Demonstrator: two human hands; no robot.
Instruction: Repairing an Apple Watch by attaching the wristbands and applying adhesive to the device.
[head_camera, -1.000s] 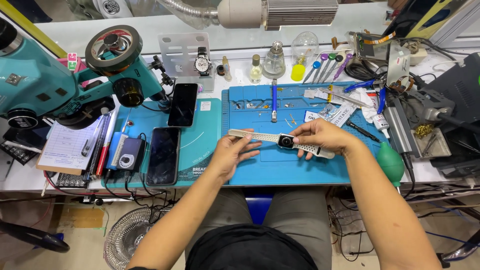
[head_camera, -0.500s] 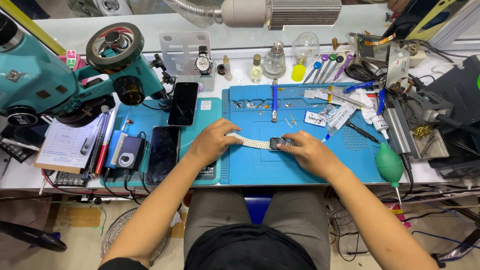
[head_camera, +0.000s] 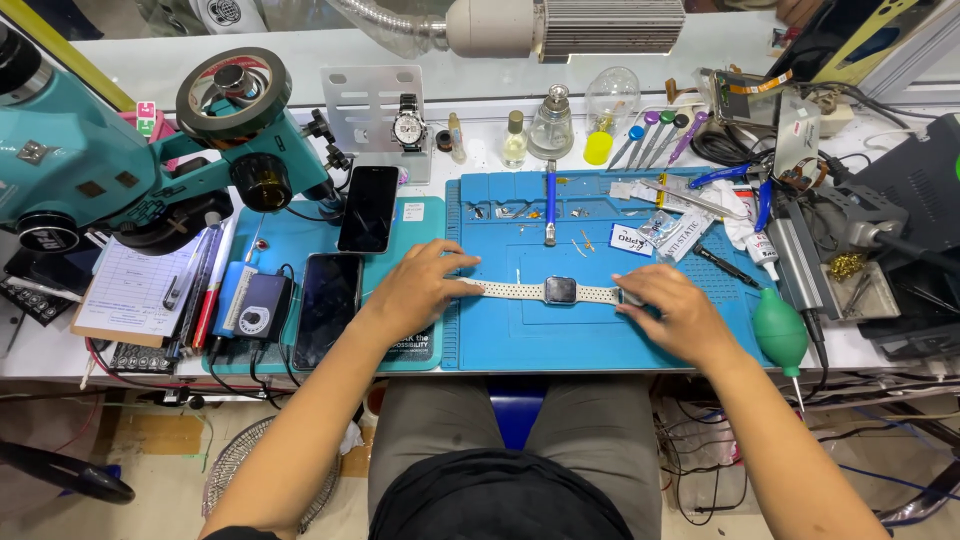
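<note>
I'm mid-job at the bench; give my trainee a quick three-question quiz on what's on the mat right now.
1. True or false: the smartwatch lies flat on the blue work mat.
2. Which hand presses the strap end nearer the two phones? A) left hand B) right hand
3. What green thing lies just right of the mat?

Key: 1 true; 2 A; 3 the green air blower bulb.

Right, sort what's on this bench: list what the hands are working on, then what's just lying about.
In hand:
- smartwatch with pale perforated strap, laid flat
- left hand on one strap end
- right hand on the other
- blue work mat beneath

Lying about:
- two dark phones
- wristwatch on stand
- green air blower
- teal microscope
- glass bottles
</note>
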